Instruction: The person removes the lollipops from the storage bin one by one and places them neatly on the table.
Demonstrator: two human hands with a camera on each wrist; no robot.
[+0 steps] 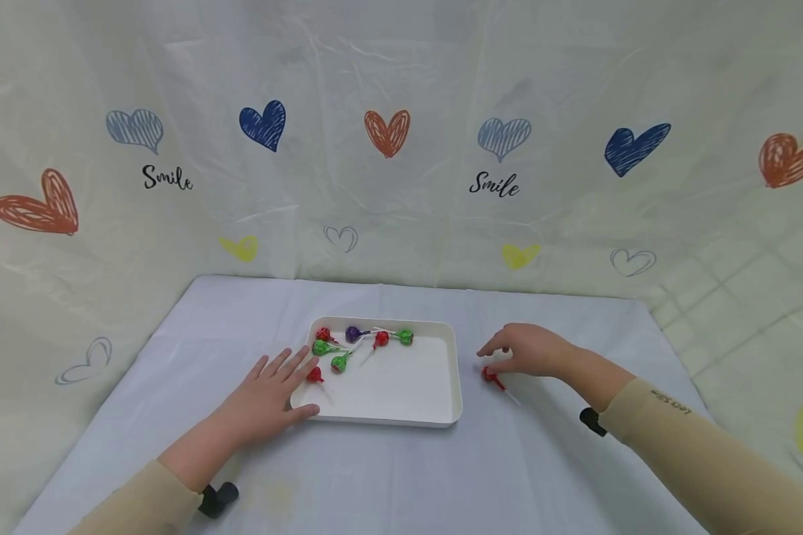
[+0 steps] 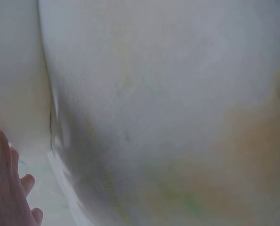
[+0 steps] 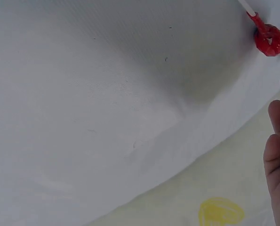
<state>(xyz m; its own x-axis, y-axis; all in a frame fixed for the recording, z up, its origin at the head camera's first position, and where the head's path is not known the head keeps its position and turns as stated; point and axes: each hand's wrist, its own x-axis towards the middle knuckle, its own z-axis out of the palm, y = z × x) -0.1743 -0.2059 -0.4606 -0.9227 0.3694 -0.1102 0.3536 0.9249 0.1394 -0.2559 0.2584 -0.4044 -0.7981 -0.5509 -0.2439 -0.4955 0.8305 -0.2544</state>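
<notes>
While the left hand (image 1: 268,397) lies spread on the tray (image 1: 388,422), the right hand (image 1: 529,349), fingers parted, is at the red lollipop (image 1: 488,375), lower right of frame centre (likely light, hard, slick-wrapped), probably best pinched by its stick (image 1: 511,397).

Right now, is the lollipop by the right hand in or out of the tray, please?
Out: the red lollipop lies on the white cloth beside the tray, by the right hand.
</notes>
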